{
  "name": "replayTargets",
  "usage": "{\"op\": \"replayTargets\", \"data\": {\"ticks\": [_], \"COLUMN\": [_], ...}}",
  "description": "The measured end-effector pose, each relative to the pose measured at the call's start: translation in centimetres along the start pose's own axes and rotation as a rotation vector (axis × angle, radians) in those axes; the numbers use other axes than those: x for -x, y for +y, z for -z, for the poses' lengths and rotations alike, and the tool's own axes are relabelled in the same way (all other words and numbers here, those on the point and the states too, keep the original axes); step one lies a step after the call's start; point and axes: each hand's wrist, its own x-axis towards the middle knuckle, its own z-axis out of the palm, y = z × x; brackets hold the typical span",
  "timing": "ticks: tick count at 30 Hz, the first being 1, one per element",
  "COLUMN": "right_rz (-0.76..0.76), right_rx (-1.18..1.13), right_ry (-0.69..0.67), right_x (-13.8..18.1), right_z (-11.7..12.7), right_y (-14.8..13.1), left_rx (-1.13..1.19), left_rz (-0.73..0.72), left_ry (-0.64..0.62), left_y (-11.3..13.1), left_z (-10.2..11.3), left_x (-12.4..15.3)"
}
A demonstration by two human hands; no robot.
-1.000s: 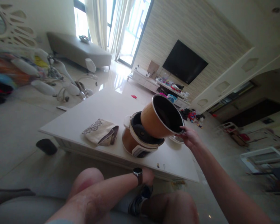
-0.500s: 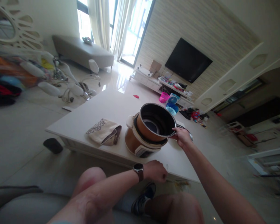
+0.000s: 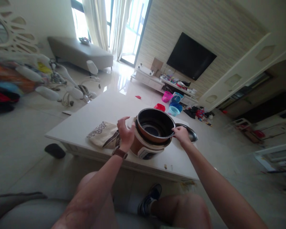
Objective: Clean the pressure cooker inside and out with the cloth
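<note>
A dark-lined inner pot with a copper-brown outside sits tilted, partly raised out of the rice cooker, which is brown and cream with a control panel in front. My right hand pinches the pot's rim on the right. At the cooker's left side, my left hand is raised with fingers apart, close to the pot and holding nothing. Left of the cooker lies a folded beige cloth with a brown pattern, partly behind my left hand. A round metal lid rests on the table behind my right hand.
The white table carries all of these; a small yellowish bit lies near its front edge. Beyond it stand a red basket, a pink basket and a light-blue basket. A lamp with white shades lies at left.
My left hand has moved from the table's front edge up to the cooker's left side and opened. The inner pot has shifted slightly left and lower, still held by my right hand.
</note>
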Motion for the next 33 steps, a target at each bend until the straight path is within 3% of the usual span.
{"op": "replayTargets", "data": {"ticks": [3,5,8,11,13,15,16,21,26,33], "right_rz": [0.085,0.116,0.217,0.244,0.108,-0.232,-0.333,-0.673,-0.779,-0.818], "right_rx": [0.205,0.263,0.314,0.216,0.044,-0.22,-0.265,-0.496,-0.76,-0.889], "right_ry": [0.034,0.058,0.073,0.083,0.117,0.199,0.232,0.274,0.265,0.296], "right_x": [0.0,0.4,0.7,-0.1,-1.1,-2.4,-2.9,-5.2,-8.3,-12.7], "right_z": [-0.8,-1.5,-2.2,-1.6,-0.5,0.8,1.5,3.3,2.6,1.5], "right_y": [1.2,2.0,3.4,5.7,8.0,10.9,12.4,19.8,24.0,26.1], "left_rx": [0.175,0.27,0.316,0.311,0.295,0.281,0.27,0.192,0.134,0.121], "left_rz": [0.336,0.459,0.487,0.447,0.426,0.408,0.397,0.34,0.382,0.402], "left_ry": [-0.112,-0.177,-0.216,-0.19,-0.161,-0.13,-0.105,0.044,0.019,-0.032], "left_y": [-1.8,-2.5,-2.7,-2.5,-2.3,-2.1,-1.9,-1.3,-1.7,-1.8], "left_z": [-1.0,-1.5,-1.8,-1.8,-1.9,-2.0,-2.2,-3.0,-4.1,-6.5], "left_x": [-0.4,-0.3,0.0,0.2,0.3,0.6,0.7,1.0,0.0,-0.3]}}
